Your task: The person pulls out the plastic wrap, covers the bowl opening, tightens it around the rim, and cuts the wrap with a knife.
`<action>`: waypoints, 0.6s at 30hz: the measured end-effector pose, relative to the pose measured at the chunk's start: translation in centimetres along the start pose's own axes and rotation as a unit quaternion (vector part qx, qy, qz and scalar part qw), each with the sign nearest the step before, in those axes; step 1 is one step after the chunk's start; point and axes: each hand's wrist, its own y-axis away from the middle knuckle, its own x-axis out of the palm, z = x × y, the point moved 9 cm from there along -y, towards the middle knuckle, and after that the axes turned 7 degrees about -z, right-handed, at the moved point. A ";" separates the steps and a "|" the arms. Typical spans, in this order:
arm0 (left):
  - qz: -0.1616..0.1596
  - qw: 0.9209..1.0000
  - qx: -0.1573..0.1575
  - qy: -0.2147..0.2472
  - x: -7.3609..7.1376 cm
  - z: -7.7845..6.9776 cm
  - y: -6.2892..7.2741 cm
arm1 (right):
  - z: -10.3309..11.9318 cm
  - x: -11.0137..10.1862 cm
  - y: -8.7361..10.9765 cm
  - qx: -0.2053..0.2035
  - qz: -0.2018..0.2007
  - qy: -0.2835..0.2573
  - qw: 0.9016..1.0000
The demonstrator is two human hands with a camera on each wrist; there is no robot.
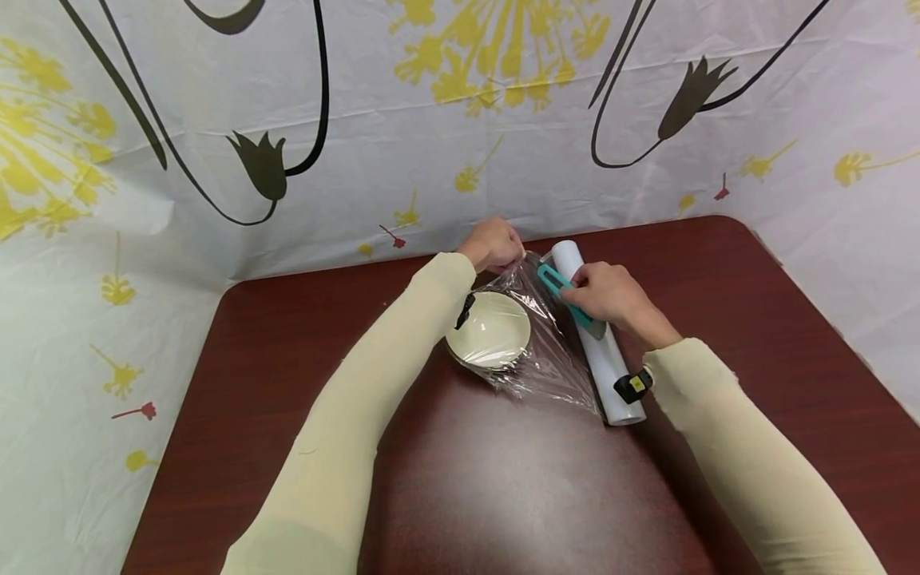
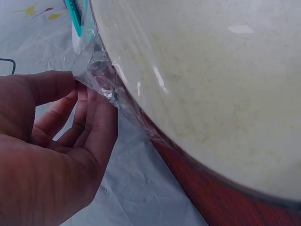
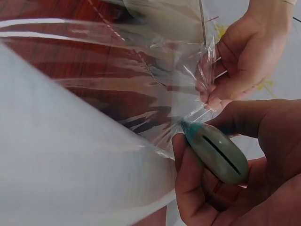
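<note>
Fingers point(image 2: 70, 101) of the left hand point(image 1: 494, 243) pinch the far corner of the cling film point(image 1: 535, 335), stretched over the cream bowl point(image 1: 489, 331) at frame centre. The right hand point(image 1: 607, 294) grips a teal cutter point(image 1: 564, 295) on the white roll point(image 1: 600, 351), lying right of the bowl on the dark red table point(image 1: 755, 319).

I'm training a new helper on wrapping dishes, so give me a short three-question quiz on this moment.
1. True or false: the left hand pinches a corner of the cling film.
2. What does the right hand hold? A) a spoon B) a teal cutter C) a lid
3. What lies under the film, beside the white roll?

Key: 1 true. 2 B; it sits against the roll. 3 A cream bowl on the dark red table.
</note>
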 end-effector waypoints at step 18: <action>-0.012 1.000 -0.009 0.002 0.0 -0.3 0.6 | 0.6 -0.7 0.9 -0.031 0.022 0.040 0.998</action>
